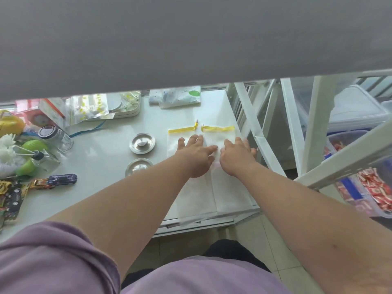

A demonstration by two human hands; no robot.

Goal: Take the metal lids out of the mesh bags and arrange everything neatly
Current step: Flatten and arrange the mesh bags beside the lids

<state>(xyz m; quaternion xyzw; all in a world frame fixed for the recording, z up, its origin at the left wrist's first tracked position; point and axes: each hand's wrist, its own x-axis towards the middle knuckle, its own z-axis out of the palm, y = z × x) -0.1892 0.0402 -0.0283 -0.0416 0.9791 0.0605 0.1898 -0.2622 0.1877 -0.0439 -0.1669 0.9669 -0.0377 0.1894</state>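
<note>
From the head camera, two white mesh bags with yellow zipper strips lie flat, side by side, on the right part of the glossy white table (101,158). The left mesh bag (192,194) and the right mesh bag (230,192) touch along their long edges, and their yellow strips line up at the far end, the two zipper pulls meeting in the middle.

The left hand (196,154) lies palm down on the left bag, fingers spread and flat — holding nothing. The right hand (237,157) rests the same way on the right bag, fingers splayed toward the table's right edge, gripping nothing.

Both round metal lids sit out of the bags, on the bare table just left of them. The farther metal lid (142,143) shows its central knob; the nearer metal lid (139,167) lies close in front of it, its right edge hidden by the left forearm.

Along the left edge of the table lies clutter — a clear glass jar with a dark cap (55,135), a blue toy car (62,179) and green plastic pieces. A white rack frame (257,132) stands at the right, with clear plastic bins behind it.
</note>
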